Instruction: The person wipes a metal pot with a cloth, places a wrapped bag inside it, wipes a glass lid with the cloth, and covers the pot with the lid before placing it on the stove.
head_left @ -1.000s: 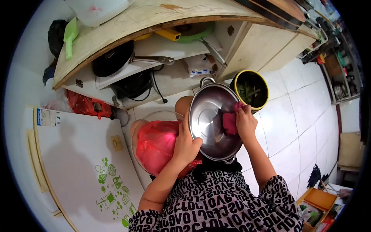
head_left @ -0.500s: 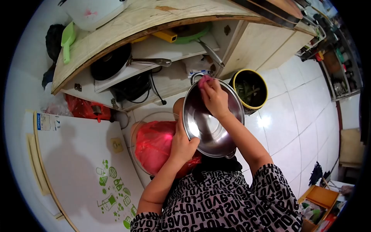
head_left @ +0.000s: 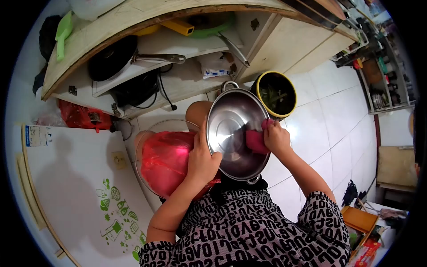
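White floor tiles (head_left: 311,147) and a pale wooden cabinet (head_left: 302,49) frame a person in a black-lettered shirt (head_left: 240,222), with a steel pot (head_left: 227,147) held between two bare hands just ahead of the body. The left hand (head_left: 202,158) grips the pot's left side, thumb over the rim and fingers along the outer wall, a hold that seems meant to steady the vessel and keep its mouth turned up to view. Across the opening, the right hand (head_left: 276,138) is closed on a pink cloth (head_left: 256,141) at the opposite rim, the folds hanging against the inner wall; pressing there would likely need the left hand's counter-support. Both loop handles are free of fingers: the far handle (head_left: 229,84) ahead of the left hand's grip, the near handle (head_left: 254,180) toward the shirt.

Beside the left hand sits a bulging red plastic bag (head_left: 164,155), close to the person's knees; what fills it cannot be told. Just beyond the right hand stands a yellow-rimmed bin (head_left: 295,95) with green leaves (head_left: 272,94) inside, perhaps kept there for easy reach. Farther ahead of the left hand, a black frying pan (head_left: 112,58) rests on the cabinet's shelf.
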Demonstrator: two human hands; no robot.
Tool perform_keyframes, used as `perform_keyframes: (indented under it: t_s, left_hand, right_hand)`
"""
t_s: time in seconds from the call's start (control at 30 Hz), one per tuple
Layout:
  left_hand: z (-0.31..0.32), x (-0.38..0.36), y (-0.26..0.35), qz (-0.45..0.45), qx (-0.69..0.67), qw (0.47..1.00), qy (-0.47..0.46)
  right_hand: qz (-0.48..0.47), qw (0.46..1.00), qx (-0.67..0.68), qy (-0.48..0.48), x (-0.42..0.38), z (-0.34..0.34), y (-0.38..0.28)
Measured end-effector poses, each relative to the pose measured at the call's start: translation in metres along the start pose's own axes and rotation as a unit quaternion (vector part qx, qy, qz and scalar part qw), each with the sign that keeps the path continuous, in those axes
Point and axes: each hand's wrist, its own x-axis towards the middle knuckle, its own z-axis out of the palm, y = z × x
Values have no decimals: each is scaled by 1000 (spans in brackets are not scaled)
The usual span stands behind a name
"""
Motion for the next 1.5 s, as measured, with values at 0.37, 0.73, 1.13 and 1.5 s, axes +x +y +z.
perform_keyframes:
  t_s: [0.37,0.73,1.13,1.5]
  left_hand:
    - [5,-8,-13,72,52,995,55]
    - [3,-3,-17,-11,34,999,18]
    - [9,-1,-10,-40,87,995,-23]
    - [1,-2,-8,-60,31,998,3]
  right_hand:
    - [-8,811,445,-379,-29,-13,-87]
    - [-236,944,37,228,105,13,-84]
    - [-181,932,166,-268,-29,-13,-55]
    - [-70,995,27,63,68,54,-73]
